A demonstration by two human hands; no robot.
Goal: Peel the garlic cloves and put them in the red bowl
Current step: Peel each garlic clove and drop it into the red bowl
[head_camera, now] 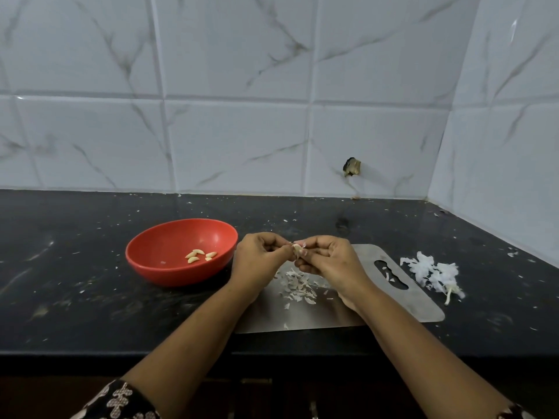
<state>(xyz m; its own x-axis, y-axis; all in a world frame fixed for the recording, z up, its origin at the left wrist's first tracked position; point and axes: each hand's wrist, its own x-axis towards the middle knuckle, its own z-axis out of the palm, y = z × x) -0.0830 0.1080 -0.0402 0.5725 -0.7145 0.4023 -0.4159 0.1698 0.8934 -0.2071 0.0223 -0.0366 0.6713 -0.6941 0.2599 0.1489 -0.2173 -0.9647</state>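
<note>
Above the steel board (402,303) near the counter's (90,313) front edge, the left hand (257,261) and right hand (329,258) pinch 1 half-skinned garlic clove (296,251), peeling midway; next, likely, into the red bowl (157,267) beside them, holding 5 cloves (199,256).

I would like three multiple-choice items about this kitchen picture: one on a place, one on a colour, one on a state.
1. Where is the red bowl? A) left of the steel board B) on it C) right of it
2. The counter is: A) white B) black C) green
3. The garlic clove is: A) in the bowl B) pinched between left hand and right hand C) lying on the board

1 A: it stands beside the board's left edge. 2 B: the surface is dark. 3 B: both hands hold it above the board.
</note>
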